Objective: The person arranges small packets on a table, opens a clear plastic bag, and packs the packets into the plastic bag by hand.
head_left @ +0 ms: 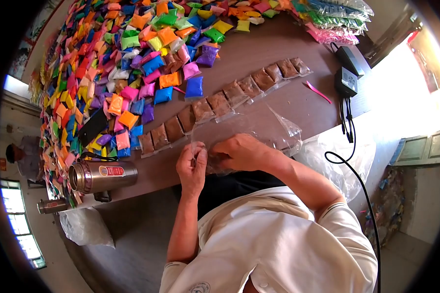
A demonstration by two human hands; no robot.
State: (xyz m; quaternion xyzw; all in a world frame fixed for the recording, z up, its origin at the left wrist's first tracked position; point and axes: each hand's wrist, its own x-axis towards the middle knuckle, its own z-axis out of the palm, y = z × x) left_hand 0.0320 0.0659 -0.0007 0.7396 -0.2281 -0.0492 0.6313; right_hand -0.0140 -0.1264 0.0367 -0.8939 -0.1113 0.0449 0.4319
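Clear plastic, the bag (289, 133) spreads from between our hands, its outline hard to trace against the brown table (283, 46). Our left hand (192, 163) pinches it, thumb pressed to fingers; our right hand (237, 152) curls inward, its fingertips hidden, so we cannot tell its grip. Just beyond our fingers runs a row of brown packets (219, 103); farther off, heaped coloured packets (154, 66) are cut off above.

A packet row (220, 103) lies on the table (274, 46) — pouch heap (130, 94) left, cabled box (346, 83) right.
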